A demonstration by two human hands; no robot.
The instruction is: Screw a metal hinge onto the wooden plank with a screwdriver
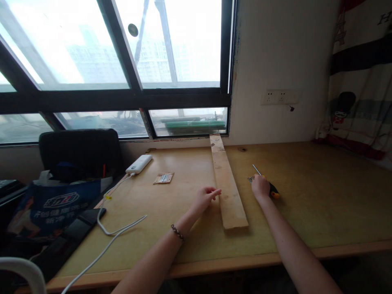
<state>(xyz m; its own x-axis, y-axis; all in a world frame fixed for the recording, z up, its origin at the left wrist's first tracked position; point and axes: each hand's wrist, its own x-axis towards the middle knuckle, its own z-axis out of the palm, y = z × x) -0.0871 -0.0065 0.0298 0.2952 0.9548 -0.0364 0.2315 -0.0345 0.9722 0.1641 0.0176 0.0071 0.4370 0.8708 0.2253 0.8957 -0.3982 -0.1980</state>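
The left hand (pixel 208 195) is half open, index finger out, holding nothing visible; the right hand (pixel 261 186) is curled, its grip hidden. On the table (pixel 318 196), a long wooden board (pixel 230 188) lies between them, its left edge at the left fingertips, contact unclear. A screwdriver (pixel 275 194) lies partly beneath the right hand, with small metal pieces (pixel 250 179) just beside its fingers.

**Chinese Print and a Capital H**

White Chinese characters (pixel 61 216), 健康 among them, cross a blue printed shopping bag (pixel 92 188) beneath an outlined logo (pixel 61 199) too blurred to read. A dark slanted "H" (pixel 385 17) marks the off-white, black-striped fabric curtain (pixel 361 83) at right.
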